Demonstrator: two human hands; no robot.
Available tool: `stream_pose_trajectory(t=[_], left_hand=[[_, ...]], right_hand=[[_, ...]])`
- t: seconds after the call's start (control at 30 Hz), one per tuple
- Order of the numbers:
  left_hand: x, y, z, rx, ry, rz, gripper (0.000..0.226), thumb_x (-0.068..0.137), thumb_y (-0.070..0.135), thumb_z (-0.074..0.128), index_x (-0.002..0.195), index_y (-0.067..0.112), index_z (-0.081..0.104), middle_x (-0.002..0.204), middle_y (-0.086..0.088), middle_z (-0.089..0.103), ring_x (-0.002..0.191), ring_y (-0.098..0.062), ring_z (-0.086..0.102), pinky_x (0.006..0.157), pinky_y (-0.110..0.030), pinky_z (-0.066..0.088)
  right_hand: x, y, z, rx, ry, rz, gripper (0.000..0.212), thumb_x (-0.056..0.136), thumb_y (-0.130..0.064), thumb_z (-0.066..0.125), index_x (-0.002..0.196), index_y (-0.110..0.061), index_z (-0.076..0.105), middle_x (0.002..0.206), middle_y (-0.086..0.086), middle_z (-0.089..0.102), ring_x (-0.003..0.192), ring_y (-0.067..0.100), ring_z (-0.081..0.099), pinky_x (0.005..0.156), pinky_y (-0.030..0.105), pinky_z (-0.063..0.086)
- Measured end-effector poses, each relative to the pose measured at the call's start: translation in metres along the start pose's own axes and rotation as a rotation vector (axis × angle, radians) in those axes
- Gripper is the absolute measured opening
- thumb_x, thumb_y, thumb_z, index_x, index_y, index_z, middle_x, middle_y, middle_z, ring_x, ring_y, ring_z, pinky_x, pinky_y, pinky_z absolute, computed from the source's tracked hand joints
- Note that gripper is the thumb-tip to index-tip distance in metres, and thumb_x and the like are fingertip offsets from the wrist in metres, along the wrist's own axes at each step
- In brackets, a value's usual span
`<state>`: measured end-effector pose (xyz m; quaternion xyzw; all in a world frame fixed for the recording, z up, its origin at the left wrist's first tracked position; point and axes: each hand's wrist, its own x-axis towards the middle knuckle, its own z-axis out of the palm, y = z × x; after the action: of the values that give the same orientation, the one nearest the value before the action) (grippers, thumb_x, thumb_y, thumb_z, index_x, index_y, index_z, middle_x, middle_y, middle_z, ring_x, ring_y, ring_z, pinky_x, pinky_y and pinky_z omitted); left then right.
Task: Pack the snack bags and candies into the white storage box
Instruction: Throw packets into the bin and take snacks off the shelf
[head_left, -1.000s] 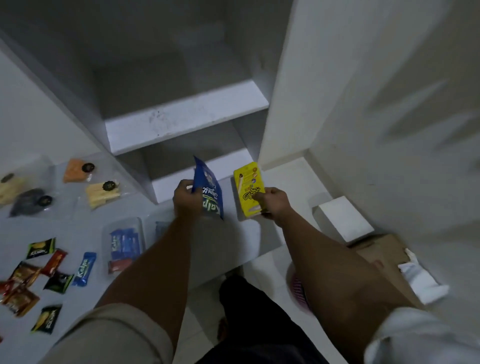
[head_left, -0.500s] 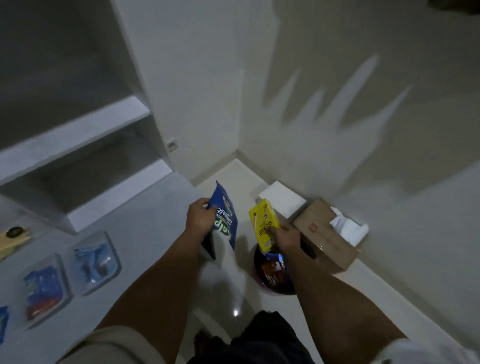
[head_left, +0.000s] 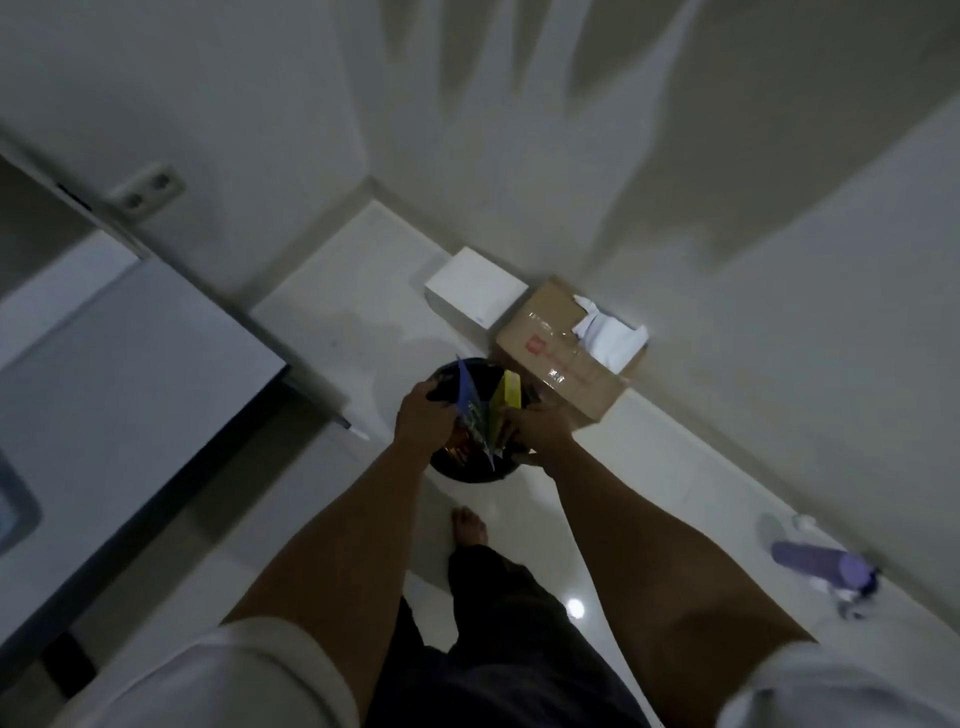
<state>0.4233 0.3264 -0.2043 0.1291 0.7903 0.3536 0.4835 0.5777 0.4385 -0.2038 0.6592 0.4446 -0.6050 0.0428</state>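
Pale floor (head_left: 649, 467), dim corner, and both hands are low over a dark round bin (head_left: 467, 470). Left hand (head_left: 423, 423) pinches the blue snack bag (head_left: 467, 400), right hand (head_left: 537, 431) pinches the yellow packet (head_left: 506, 397). Risk: they drop into the bin, because the white box (head_left: 475, 291) sits apart, just beyond.

A glossy blue foil-like snack bag (head_left: 466, 397) is held by the left hand (head_left: 422, 422), and a shiny yellow packet (head_left: 505, 402) by the right hand (head_left: 537, 427). Beneath both hands a dark, smooth bin (head_left: 467, 470) is seen. Beyond the right hand, a brown cardboard box (head_left: 558, 353) sealed with glossy clear tape holds crumpled white paper (head_left: 608, 332). The pale floor tiles (head_left: 649, 483) are polished and reflective.
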Motion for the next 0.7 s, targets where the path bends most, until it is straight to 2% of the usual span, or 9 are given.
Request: stream_pose_trajectory(t=[0.07, 0.17, 0.2, 0.3, 0.4, 0.5, 0.57, 0.63, 0.7], left_hand=[[-0.009, 0.005, 0.008, 0.078, -0.044, -0.047, 0.079, 0.081, 0.026, 0.076, 0.148, 0.003, 0.042, 0.143, -0.023, 0.052, 0.13, -0.04, 0.053, 0.109, -0.052, 0.044], [-0.017, -0.003, 0.002, 0.124, -0.045, -0.094, 0.07, 0.091, 0.021, 0.072, 0.152, 0.009, 0.039, 0.152, -0.015, 0.045, 0.136, -0.033, 0.047, 0.112, -0.041, 0.042], [-0.022, -0.008, -0.004, 0.148, -0.036, -0.101, 0.069, 0.091, 0.022, 0.071, 0.151, 0.008, 0.04, 0.153, -0.014, 0.045, 0.136, -0.032, 0.047, 0.11, -0.036, 0.042], [-0.042, -0.025, -0.032, 0.271, -0.004, -0.094, 0.062, 0.094, 0.032, 0.069, 0.148, 0.011, 0.046, 0.152, -0.01, 0.047, 0.135, -0.027, 0.049, 0.104, -0.027, 0.038], [-0.07, -0.049, -0.063, 0.364, 0.018, -0.088, 0.06, 0.097, 0.04, 0.063, 0.149, 0.018, 0.043, 0.157, -0.005, 0.041, 0.142, -0.024, 0.041, 0.112, -0.029, 0.031], [-0.101, -0.074, -0.098, 0.388, 0.069, -0.106, 0.062, 0.097, 0.048, 0.059, 0.151, 0.022, 0.041, 0.159, -0.005, 0.039, 0.145, -0.024, 0.037, 0.119, -0.035, 0.03], [-0.131, -0.098, -0.134, 0.374, 0.157, -0.139, 0.062, 0.097, 0.047, 0.057, 0.151, 0.021, 0.041, 0.159, -0.006, 0.039, 0.145, -0.025, 0.038, 0.118, -0.037, 0.032], [-0.16, -0.122, -0.17, 0.33, 0.256, -0.154, 0.062, 0.096, 0.045, 0.058, 0.15, 0.02, 0.044, 0.157, -0.007, 0.042, 0.143, -0.027, 0.041, 0.115, -0.037, 0.035], [-0.191, -0.147, -0.205, 0.281, 0.318, -0.158, 0.059, 0.094, 0.042, 0.059, 0.147, 0.016, 0.049, 0.153, -0.008, 0.047, 0.14, -0.027, 0.046, 0.114, -0.036, 0.038]], right_hand=[[0.004, 0.005, -0.004, -0.076, -0.025, 0.001, 0.022, 0.084, -0.031, 0.08, 0.084, -0.015, 0.065, 0.093, 0.013, 0.066, 0.088, 0.027, 0.065, 0.085, 0.051, 0.062], [0.006, 0.017, -0.007, -0.146, -0.089, 0.065, 0.036, 0.088, -0.031, 0.077, 0.114, -0.009, 0.064, 0.109, 0.014, 0.065, 0.101, 0.03, 0.064, 0.088, 0.047, 0.059], [0.002, 0.017, -0.005, -0.168, -0.104, 0.079, 0.04, 0.088, -0.031, 0.077, 0.117, -0.008, 0.062, 0.112, 0.014, 0.065, 0.104, 0.031, 0.064, 0.089, 0.047, 0.059], [-0.007, 0.015, 0.009, -0.234, -0.13, 0.043, 0.029, 0.091, -0.026, 0.072, 0.11, -0.007, 0.061, 0.105, 0.012, 0.063, 0.1, 0.03, 0.063, 0.087, 0.046, 0.059], [-0.021, 0.005, 0.033, -0.396, -0.18, -0.08, 0.018, 0.093, -0.028, 0.067, 0.104, -0.016, 0.06, 0.099, 0.006, 0.061, 0.091, 0.026, 0.061, 0.076, 0.04, 0.056], [-0.036, -0.006, 0.071, -0.536, -0.214, -0.175, 0.008, 0.091, -0.026, 0.067, 0.087, -0.02, 0.062, 0.094, 0.007, 0.064, 0.089, 0.029, 0.066, 0.084, 0.045, 0.06], [-0.057, -0.012, 0.114, -0.62, -0.258, -0.277, 0.015, 0.093, -0.022, 0.064, 0.079, -0.022, 0.06, 0.09, 0.007, 0.063, 0.086, 0.028, 0.063, 0.089, 0.047, 0.059], [-0.075, -0.016, 0.157, -0.697, -0.282, -0.375, 0.013, 0.094, -0.022, 0.066, 0.082, -0.018, 0.062, 0.091, 0.009, 0.064, 0.085, 0.027, 0.061, 0.087, 0.042, 0.058], [-0.1, -0.017, 0.202, -0.72, -0.291, -0.465, 0.012, 0.094, -0.022, 0.068, 0.09, -0.011, 0.066, 0.09, 0.012, 0.064, 0.079, 0.027, 0.059, 0.072, 0.035, 0.055]])
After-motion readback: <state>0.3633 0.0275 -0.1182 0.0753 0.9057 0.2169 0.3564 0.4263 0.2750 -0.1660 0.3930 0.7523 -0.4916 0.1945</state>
